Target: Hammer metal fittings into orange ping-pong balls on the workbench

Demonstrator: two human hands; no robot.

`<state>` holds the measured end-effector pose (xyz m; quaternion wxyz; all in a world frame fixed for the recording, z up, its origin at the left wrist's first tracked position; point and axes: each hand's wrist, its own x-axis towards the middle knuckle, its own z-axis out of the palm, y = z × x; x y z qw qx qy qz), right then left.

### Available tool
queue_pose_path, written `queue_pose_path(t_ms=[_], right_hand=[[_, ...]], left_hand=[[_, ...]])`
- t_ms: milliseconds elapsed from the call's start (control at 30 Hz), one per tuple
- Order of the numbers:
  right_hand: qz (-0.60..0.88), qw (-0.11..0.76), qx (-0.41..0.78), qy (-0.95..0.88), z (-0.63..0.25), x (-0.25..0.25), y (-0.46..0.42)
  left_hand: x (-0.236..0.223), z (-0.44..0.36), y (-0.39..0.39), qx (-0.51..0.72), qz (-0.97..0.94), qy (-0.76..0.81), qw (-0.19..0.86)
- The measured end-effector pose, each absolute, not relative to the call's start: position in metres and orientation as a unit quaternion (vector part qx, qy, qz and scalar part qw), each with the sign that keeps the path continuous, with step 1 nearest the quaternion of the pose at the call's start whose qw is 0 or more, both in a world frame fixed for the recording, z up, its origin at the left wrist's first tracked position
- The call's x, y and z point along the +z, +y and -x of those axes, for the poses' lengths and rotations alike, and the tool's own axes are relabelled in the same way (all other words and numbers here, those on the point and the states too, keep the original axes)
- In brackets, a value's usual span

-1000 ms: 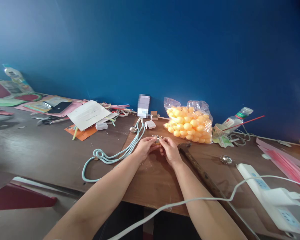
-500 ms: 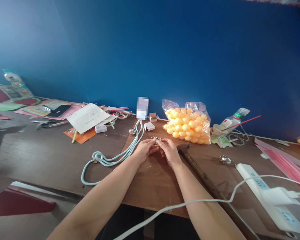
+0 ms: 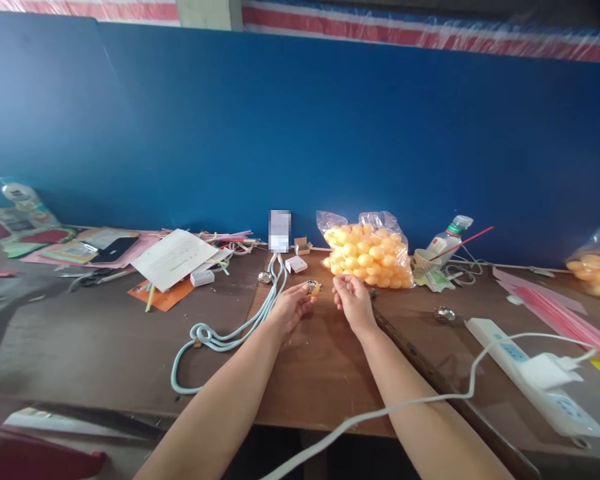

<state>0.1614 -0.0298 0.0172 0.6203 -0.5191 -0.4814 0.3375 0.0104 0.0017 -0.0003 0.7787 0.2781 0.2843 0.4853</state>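
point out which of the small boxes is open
The brownish box, farthest back; its flaps stand up, while the white box before it and the one by orange paper look closed.

Bag (image 3: 367, 250) — clear plastic, showing glossy creases; desk (image 3: 325, 373) — brown, wood-like, reflecting softly; sheet (image 3: 174, 259) — matt paper.

White plug (image 3: 550, 371) — in the power strip (image 3: 554, 401).

The right hand (image 3: 355, 303) is now apart from the small metal-and-orange piece (image 3: 313, 288) that both hands held before; the left hand (image 3: 291, 307) alone grips it. The view takes in striped sheeting (image 3: 380, 30) above the blue wall (image 3: 300, 133), and more of the bag of yellow balls (image 3: 597, 268) at the right of the counter's (image 3: 300, 380) back edge.
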Motion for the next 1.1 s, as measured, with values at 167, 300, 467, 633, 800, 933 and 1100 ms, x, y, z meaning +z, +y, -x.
queue_pose_path(t_ms=[167,300,467,633,800,933,1100], right_hand=[[0.621,0.498,0.209,-0.568,-0.194,0.041,-0.037],[0.716,0.278,0.030,-0.639,-0.230,0.041,-0.066],[0.796,0.055,-0.035,-0.602,-0.247,0.016,-0.111],[0.790,0.040,-0.083,-0.606,-0.246,0.000,-0.118],[0.758,0.168,0.032,-0.630,-0.237,0.010,-0.109],[0.679,0.364,0.221,-0.599,-0.205,0.024,-0.114],[0.624,0.422,0.208,-0.624,-0.163,0.038,-0.119]], left_hand=[[0.001,-0.006,0.002,0.488,-0.266,0.279,0.783],[-0.002,-0.007,0.004,0.494,-0.268,0.288,0.775],[-0.003,-0.008,0.004,0.488,-0.264,0.300,0.776],[-0.004,-0.008,0.003,0.488,-0.277,0.300,0.771],[-0.003,-0.010,0.002,0.493,-0.274,0.318,0.762],[-0.004,-0.012,0.000,0.495,-0.283,0.307,0.762],[-0.005,-0.011,0.001,0.498,-0.289,0.308,0.758]])
